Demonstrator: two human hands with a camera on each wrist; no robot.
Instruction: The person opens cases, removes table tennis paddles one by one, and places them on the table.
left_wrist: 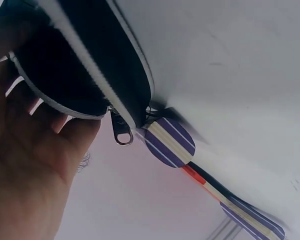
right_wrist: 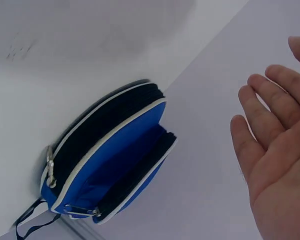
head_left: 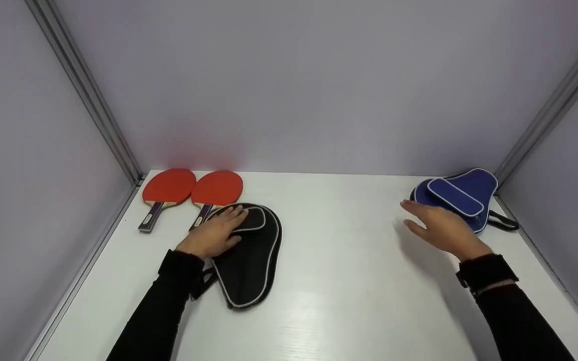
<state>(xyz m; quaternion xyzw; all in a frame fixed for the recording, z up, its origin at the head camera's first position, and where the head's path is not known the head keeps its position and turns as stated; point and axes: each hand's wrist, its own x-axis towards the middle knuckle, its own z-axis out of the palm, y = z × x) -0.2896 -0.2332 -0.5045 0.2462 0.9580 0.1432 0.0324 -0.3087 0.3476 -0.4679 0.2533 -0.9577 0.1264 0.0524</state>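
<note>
Two sleeves (head_left: 148,316) (head_left: 525,321), two hands (head_left: 217,233) (head_left: 442,228), two cases (head_left: 249,265) (head_left: 479,185), two red paddles (head_left: 169,185) (head_left: 218,188).

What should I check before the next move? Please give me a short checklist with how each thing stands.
1. Left grip free: not ok; it rests on the black case.
2. Right grip free: ok; it is open and empty, beside the blue case.
3. Left paddle uncovered: ok; it lies red side up, handle in plain sight.
4. Right paddle clear of the black case: cannot tell; they crowd together at its handle.
5. Black case fully closed: cannot tell; a zip pull shows in the left wrist view, but not every edge.
</note>
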